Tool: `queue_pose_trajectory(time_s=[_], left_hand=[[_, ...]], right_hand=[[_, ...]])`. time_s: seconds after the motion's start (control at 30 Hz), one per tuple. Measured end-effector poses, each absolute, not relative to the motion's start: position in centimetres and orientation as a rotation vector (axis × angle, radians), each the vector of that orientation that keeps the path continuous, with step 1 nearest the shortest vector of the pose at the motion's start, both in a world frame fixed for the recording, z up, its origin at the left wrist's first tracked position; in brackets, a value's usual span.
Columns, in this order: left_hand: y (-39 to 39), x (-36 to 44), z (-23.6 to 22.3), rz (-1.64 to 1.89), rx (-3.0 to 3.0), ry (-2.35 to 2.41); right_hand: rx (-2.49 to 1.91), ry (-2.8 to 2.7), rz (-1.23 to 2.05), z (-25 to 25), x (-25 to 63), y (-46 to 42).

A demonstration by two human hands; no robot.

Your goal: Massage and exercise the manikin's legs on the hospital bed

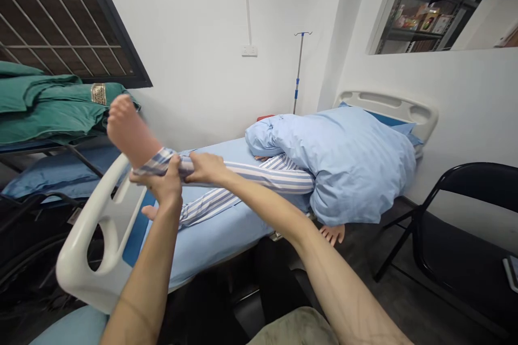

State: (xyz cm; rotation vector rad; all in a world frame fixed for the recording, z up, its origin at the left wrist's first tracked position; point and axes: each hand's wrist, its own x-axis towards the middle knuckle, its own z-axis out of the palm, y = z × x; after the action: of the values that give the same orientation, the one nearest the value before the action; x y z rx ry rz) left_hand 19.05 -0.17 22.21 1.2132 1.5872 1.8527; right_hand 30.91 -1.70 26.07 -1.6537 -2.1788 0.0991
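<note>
A figure lies on a hospital bed (218, 237), its upper half under a light blue quilt (348, 161). It wears blue-and-white striped trousers (259, 175). One leg is raised, its bare foot (127, 129) above the white footboard (97, 237). My left hand (164, 183) is closed under the ankle on the rolled trouser cuff (162, 161). My right hand (206, 168) grips the same trouser leg just beyond the cuff. The other leg lies flat on the sheet. A limp hand (334, 233) hangs off the bed's side.
A black folding chair (457, 237) stands at the right beside the bed. An IV pole (298, 73) stands by the far wall. Green cloths (52, 105) are piled on a neighbouring bed at the left. Shelves with boxes (424, 19) show at the upper right.
</note>
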Motion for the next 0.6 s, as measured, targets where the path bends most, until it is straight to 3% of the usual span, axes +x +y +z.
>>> queue_pose_trajectory(time_s=[0.13, 0.27, 0.43, 0.6], left_hand=[[-0.1, 23.4, 28.4, 1.994, 1.345, 1.358], [0.3, 26.0, 30.9, 2.099, 1.541, 1.223], [0.2, 24.5, 29.4, 2.012, 1.487, 1.238], [0.6, 19.3, 24.2, 1.74, 1.306, 1.661]], right_hand=[[-1.678, -2.06, -0.01, 29.7, 35.0, -1.8], [-1.666, -1.995, -0.096, 31.4, 37.7, -1.4], [-1.625, -2.042, -0.01, 30.8, 36.6, -1.3], [-1.608, -2.137, 0.164, 26.8, 32.2, -0.3]])
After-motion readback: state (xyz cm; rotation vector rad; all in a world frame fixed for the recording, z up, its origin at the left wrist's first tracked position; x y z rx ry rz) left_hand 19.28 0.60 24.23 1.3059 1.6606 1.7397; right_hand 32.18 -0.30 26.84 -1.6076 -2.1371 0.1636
